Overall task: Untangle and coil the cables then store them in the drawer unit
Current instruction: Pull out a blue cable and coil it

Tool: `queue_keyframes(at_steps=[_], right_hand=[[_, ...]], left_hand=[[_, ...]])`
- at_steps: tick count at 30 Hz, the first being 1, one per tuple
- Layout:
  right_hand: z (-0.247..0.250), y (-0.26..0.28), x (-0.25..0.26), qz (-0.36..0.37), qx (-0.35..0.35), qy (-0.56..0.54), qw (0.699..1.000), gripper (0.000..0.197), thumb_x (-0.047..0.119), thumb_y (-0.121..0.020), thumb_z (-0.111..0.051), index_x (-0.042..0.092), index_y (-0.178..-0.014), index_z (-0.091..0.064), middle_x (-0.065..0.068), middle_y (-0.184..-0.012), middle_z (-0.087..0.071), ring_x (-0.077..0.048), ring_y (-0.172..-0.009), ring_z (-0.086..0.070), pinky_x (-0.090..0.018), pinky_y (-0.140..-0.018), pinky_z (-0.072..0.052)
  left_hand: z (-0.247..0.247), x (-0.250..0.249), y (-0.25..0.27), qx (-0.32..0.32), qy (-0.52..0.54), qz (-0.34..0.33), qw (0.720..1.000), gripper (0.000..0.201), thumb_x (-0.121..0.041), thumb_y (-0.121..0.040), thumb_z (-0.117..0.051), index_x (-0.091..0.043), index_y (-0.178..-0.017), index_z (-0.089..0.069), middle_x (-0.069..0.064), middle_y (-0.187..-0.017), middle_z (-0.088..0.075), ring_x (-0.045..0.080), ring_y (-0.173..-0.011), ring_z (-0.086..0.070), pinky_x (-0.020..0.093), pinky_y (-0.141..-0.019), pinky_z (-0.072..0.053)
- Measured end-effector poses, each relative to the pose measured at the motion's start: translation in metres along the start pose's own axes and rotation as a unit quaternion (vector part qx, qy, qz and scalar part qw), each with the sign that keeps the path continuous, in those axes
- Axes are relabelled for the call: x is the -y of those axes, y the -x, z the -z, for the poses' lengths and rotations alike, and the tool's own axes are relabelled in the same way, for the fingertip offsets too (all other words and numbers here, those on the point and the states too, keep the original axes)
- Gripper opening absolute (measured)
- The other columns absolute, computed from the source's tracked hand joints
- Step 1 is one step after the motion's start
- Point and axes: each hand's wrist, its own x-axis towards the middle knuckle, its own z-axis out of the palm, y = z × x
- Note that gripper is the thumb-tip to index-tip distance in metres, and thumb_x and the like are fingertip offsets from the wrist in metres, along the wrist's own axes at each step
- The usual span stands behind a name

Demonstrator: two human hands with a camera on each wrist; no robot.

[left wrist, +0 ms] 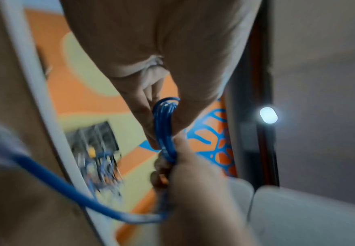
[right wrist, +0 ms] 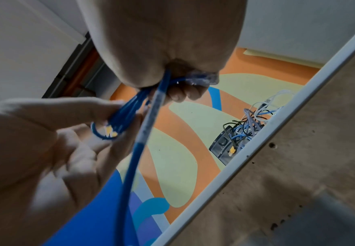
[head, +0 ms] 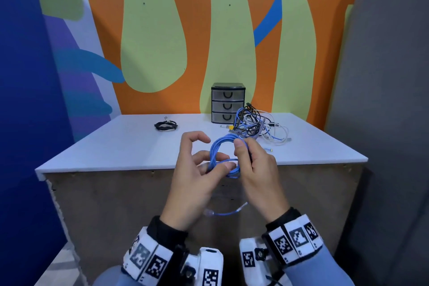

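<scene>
1. Both hands hold one blue cable [head: 223, 153] wound into a round coil before the bench [head: 116, 146] edge; its loose end hangs below.
2. Right hand [head: 256, 169] pinches the coil's top; left hand [head: 197, 174] pinches its lower side.
3. Tangled cables [head: 257, 125] lie beside the drawer unit [head: 228, 102]; a black coil [head: 166, 126] rests apart.

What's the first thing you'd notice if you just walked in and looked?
Two hands holding a blue cable coil in front of the table's near edge: the right hand grips it and the left hand pinches it. Behind them on the table, a messy cable tangle sits beside a small drawer unit, against a bright orange and green wall.
</scene>
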Motion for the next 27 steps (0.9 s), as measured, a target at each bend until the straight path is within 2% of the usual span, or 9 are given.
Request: queue_keyframes(at_steps=[1,4,8,11,13,16,20,24,27], right_hand=[[0.001,0.001,0.002,-0.001,0.006,-0.014,1.000,0.036,0.040,-0.111,-0.047,0.017,-0.083,-0.054,0.005,-0.067,-0.052,-0.019,-0.067,-0.048,-0.044,-0.064,-0.041],[0.006,0.000,0.007,0.008,0.035,-0.051,0.998,0.036,0.039,-0.110,-0.050,0.018,-0.081,-0.055,0.005,-0.064,-0.047,-0.011,-0.062,-0.040,-0.037,-0.060,-0.037],[0.013,-0.001,0.009,0.029,0.053,-0.056,0.997,0.038,0.038,-0.109,-0.053,0.011,-0.083,-0.056,-0.007,-0.068,-0.047,-0.015,-0.062,-0.040,-0.038,-0.059,-0.036],[0.014,-0.002,0.009,0.011,0.061,-0.071,0.996,0.036,0.036,-0.109,-0.053,0.012,-0.082,-0.056,0.003,-0.064,-0.045,-0.014,-0.062,-0.040,-0.036,-0.059,-0.035],[0.013,-0.003,0.008,-0.021,0.062,-0.089,0.994,0.038,0.036,-0.110,-0.051,0.012,-0.081,-0.056,0.010,-0.062,-0.043,-0.010,-0.061,-0.038,-0.032,-0.059,-0.032],[0.013,-0.009,0.004,-0.065,0.080,-0.114,0.988,0.042,0.037,-0.111,-0.049,0.009,-0.079,-0.056,0.008,-0.067,-0.051,-0.010,-0.066,-0.046,-0.037,-0.066,-0.037],[0.008,-0.014,-0.007,-0.153,0.080,-0.155,0.973,0.044,0.035,-0.112,-0.047,0.014,-0.076,-0.061,0.003,-0.078,-0.074,-0.012,-0.076,-0.065,-0.038,-0.082,-0.049],[0.002,-0.012,-0.006,-0.245,0.078,-0.276,0.926,0.040,0.031,-0.111,-0.048,0.014,-0.077,-0.060,-0.012,-0.082,-0.073,-0.019,-0.076,-0.069,-0.035,-0.079,-0.051],[0.005,-0.014,0.003,-0.309,0.067,-0.428,0.847,0.035,0.026,-0.110,-0.049,0.010,-0.081,-0.058,-0.012,-0.080,-0.069,-0.022,-0.071,-0.067,-0.031,-0.070,-0.057]], left_hand=[[0.001,0.002,0.000,-0.002,-0.091,-0.051,0.995,0.037,0.003,-0.089,-0.076,-0.021,-0.111,-0.057,0.007,-0.092,-0.075,0.026,-0.082,-0.075,0.035,-0.079,-0.061],[0.003,0.005,-0.003,-0.020,-0.323,-0.154,0.934,0.023,-0.006,-0.085,-0.071,-0.028,-0.092,-0.075,-0.012,-0.082,-0.071,0.009,-0.076,-0.065,0.029,-0.073,-0.051],[0.005,-0.006,-0.008,0.011,-0.414,-0.126,0.901,0.009,-0.027,-0.088,-0.074,-0.034,-0.091,-0.079,-0.012,-0.090,-0.062,0.006,-0.079,-0.061,0.034,-0.079,-0.052],[0.005,-0.009,-0.010,0.077,-0.424,-0.094,0.898,0.009,-0.028,-0.097,-0.067,-0.032,-0.090,-0.067,-0.013,-0.103,-0.052,0.006,-0.087,-0.059,0.038,-0.084,-0.051],[0.004,-0.007,-0.010,0.096,-0.380,-0.082,0.916,0.010,-0.023,-0.103,-0.061,-0.030,-0.095,-0.062,-0.011,-0.108,-0.050,0.006,-0.094,-0.058,0.036,-0.089,-0.049],[0.003,-0.004,-0.011,0.075,-0.281,-0.064,0.955,0.010,-0.015,-0.105,-0.060,-0.021,-0.099,-0.064,-0.001,-0.112,-0.054,-0.001,-0.100,-0.055,0.016,-0.089,-0.040],[-0.001,-0.002,-0.018,0.013,0.001,0.054,0.998,0.010,-0.012,-0.107,-0.058,-0.013,-0.101,-0.066,0.008,-0.108,-0.071,0.010,-0.089,-0.070,0.027,-0.086,-0.054],[-0.005,0.003,-0.025,-0.020,0.281,0.146,0.948,0.014,-0.014,-0.107,-0.052,-0.006,-0.107,-0.064,0.014,-0.100,-0.068,0.021,-0.092,-0.072,0.038,-0.088,-0.061],[0.000,0.014,-0.032,-0.064,0.361,0.232,0.901,0.014,-0.016,-0.107,-0.054,-0.010,-0.105,-0.066,0.009,-0.096,-0.071,0.019,-0.086,-0.065,0.030,-0.074,-0.052]])
